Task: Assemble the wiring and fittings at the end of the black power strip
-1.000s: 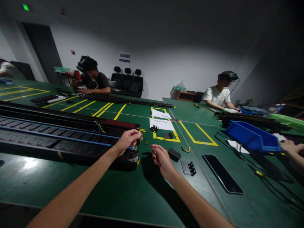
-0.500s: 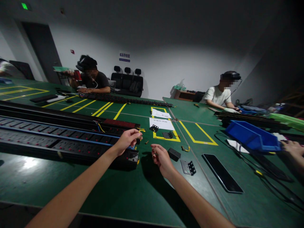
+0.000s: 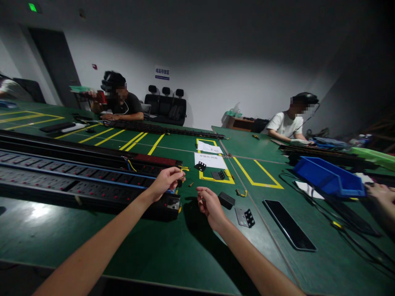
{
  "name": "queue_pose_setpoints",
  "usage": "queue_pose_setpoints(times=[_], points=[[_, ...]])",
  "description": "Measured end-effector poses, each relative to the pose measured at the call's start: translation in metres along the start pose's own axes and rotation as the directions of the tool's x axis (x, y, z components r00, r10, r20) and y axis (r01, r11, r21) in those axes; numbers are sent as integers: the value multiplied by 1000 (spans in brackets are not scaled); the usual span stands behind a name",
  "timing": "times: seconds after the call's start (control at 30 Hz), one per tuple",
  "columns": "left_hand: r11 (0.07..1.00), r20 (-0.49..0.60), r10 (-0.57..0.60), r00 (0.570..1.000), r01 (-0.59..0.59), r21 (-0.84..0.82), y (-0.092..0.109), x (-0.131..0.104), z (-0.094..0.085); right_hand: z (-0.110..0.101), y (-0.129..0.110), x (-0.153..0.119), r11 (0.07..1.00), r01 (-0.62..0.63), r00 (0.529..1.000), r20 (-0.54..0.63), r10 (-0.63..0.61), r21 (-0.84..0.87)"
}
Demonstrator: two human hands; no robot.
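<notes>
Long black unit [image 3: 101, 193] lies along the left of the green table [image 3: 148, 250], its rows of red-dotted modules seated; that portion of the work reads as done. Its right end looks unfinished, in my judgement: yellow wire [image 3: 185, 169] projects there, just beside the left hand [image 3: 165, 181]. Left thumb and fingertips are pinched together on a small piece, too small to identify; whether it joins the wire cannot be told. Right hand [image 3: 211, 205] hovers just right of the unit's end, fingers curled toward the thumb; whether they meet or grip anything cannot be told. Loose parts, judged not yet fitted: a small brass-coloured piece [image 3: 190, 184] between and beyond the hands, a black block [image 3: 226, 200] just right of the right hand, a perforated bracket [image 3: 245, 218] nearer and further right, a short yellow cable [image 3: 241, 193] beyond the block. Two further brackets, one left [image 3: 200, 166] and one right [image 3: 218, 176], lie on the far side by a white sheet [image 3: 210, 160]. Estimate: modules in place, end wiring in hand, brackets and block outstanding. Phone [image 3: 289, 225] at near right, apart from the parts.
</notes>
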State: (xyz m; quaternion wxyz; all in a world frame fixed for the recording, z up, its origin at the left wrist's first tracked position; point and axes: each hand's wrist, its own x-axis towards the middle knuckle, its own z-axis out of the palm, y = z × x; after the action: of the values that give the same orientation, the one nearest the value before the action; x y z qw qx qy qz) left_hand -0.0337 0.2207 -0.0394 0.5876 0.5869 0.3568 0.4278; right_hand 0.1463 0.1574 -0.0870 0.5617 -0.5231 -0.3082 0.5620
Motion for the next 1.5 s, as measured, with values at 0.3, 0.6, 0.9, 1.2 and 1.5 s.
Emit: queue_pose_setpoints(times=[0.3,0.6,0.9,1.2,1.5], points=[[1000,-3,4,1000,-4,15,-2,1,-1,0,-1,-1,1000,-2,1000,-3,1,-5],[1000,2,-1,1000,1,12,-2,1,-1,0,-1,-1,1000,3,1000,3,-3,-7],[1000,-8,-6,1000,6,13,1,0,1,-1,1,2,1000,5,1000,1,-5,-4],[1000,-8,-8,1000,8,10,2,-1,1,0,0,1,1000,11,1000,6,-11,-7],[1000,1,-1,1000,1,8,0,0,0,0,-1,-1,1000,2,1000,9,-2,-9]])
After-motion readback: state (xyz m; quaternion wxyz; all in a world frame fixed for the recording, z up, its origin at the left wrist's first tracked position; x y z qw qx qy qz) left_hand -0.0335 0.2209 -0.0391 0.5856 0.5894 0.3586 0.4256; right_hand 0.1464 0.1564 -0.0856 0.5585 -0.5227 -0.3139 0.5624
